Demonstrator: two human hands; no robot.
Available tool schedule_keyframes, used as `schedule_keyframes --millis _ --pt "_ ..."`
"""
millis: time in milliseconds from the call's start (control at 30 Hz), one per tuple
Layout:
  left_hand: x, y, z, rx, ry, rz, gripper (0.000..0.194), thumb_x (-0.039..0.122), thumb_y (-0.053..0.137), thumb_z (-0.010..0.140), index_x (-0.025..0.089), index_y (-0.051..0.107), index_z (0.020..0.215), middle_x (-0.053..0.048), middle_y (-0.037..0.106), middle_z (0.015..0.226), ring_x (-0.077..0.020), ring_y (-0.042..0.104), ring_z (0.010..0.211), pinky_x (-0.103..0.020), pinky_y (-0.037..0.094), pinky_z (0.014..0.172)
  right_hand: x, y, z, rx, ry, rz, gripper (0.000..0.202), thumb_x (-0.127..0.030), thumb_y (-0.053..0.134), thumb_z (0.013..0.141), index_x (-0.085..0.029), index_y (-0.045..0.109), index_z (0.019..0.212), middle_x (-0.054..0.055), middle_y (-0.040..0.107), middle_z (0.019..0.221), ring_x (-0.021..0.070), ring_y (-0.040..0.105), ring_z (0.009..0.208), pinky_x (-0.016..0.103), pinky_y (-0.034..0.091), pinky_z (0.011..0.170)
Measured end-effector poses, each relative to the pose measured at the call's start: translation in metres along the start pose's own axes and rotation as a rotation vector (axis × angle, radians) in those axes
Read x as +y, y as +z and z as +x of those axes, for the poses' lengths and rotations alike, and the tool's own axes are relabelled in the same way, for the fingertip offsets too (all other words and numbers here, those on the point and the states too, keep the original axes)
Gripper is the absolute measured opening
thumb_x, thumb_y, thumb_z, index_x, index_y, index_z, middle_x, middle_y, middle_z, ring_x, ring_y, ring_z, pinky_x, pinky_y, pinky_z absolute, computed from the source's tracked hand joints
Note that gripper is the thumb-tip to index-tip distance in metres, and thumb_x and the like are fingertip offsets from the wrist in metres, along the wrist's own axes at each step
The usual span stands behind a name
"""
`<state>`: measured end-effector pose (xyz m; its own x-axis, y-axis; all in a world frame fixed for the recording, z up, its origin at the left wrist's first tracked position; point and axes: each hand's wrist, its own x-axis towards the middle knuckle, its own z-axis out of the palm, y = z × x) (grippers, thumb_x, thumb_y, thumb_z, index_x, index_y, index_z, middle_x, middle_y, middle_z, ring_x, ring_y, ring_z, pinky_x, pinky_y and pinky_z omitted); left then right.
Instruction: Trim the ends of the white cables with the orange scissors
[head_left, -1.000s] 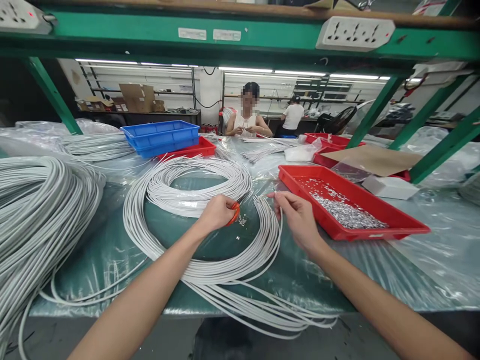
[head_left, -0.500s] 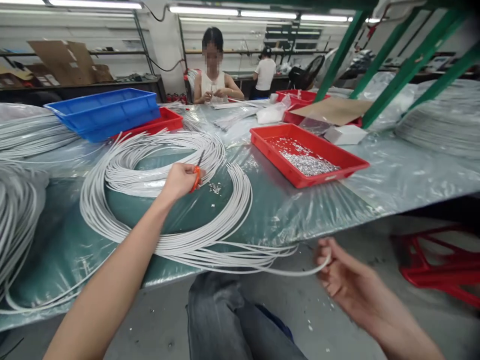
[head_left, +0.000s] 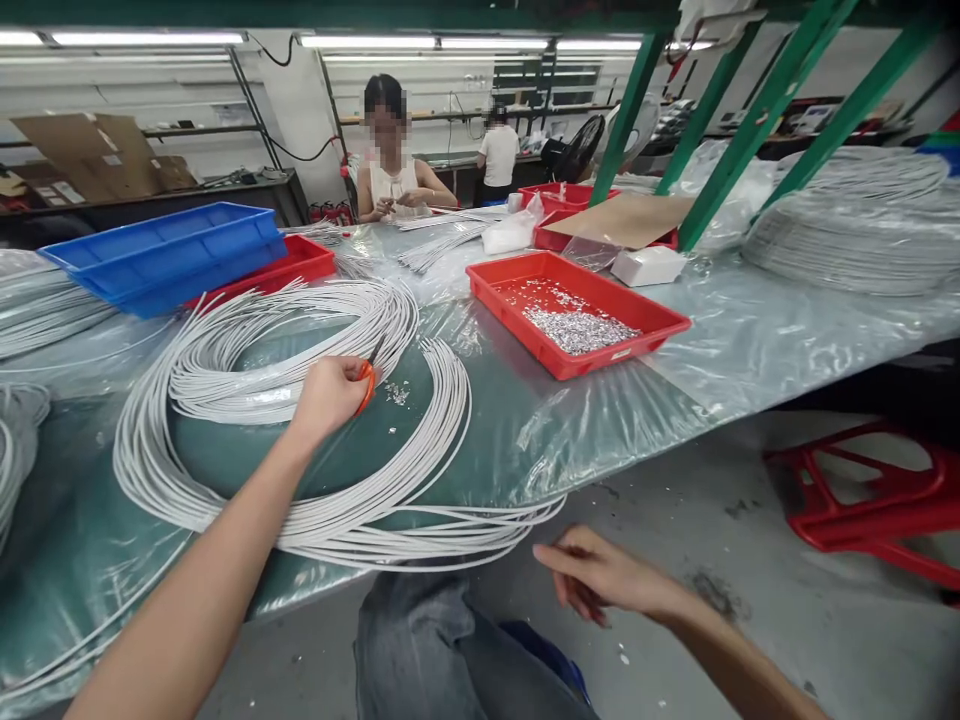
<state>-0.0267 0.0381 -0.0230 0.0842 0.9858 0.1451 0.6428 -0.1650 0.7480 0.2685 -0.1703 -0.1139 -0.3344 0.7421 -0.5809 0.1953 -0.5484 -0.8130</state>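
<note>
- The coil of white cable [head_left: 451, 405] lies on the table [head_left: 540, 430], strands reaching past the near edge.
- The left hand [head_left: 331, 396] grasps orange-handled scissors [head_left: 365, 390], blades over a smaller coil [head_left: 225, 397].
- The right hand [head_left: 600, 575], fingers loosely curled and holding nothing, is just beside those strands.
- Metal bits [head_left: 397, 392] lie near the scissors.
- A red tray [head_left: 592, 362] sits farther right.

Plastic-covered green tabletop [head_left: 514, 435] lay open between the looped white cables [head_left: 420, 470] and the shallow red plastic tray [head_left: 589, 362]; beyond, slanted green metal posts [head_left: 765, 120] obstructed passage.
</note>
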Motion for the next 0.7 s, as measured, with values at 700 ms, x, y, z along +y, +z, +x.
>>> schedule_keyframes --millis 700 --pt "0.007 0.003 -0.013 -0.024 0.143 0.306 0.022 0.027 0.055 0.074 0.021 0.052 0.053 -0.003 0.051 0.052 -0.0171 0.047 0.053 -0.03 0.022 0.055 -0.234 -0.053 0.136 0.27 -0.08 -1.256 0.035 -0.034 0.066 0.074 -0.019 0.049 0.047 0.001 0.043 0.038 0.0131 0.044 0.04 0.024 0.031 0.041"
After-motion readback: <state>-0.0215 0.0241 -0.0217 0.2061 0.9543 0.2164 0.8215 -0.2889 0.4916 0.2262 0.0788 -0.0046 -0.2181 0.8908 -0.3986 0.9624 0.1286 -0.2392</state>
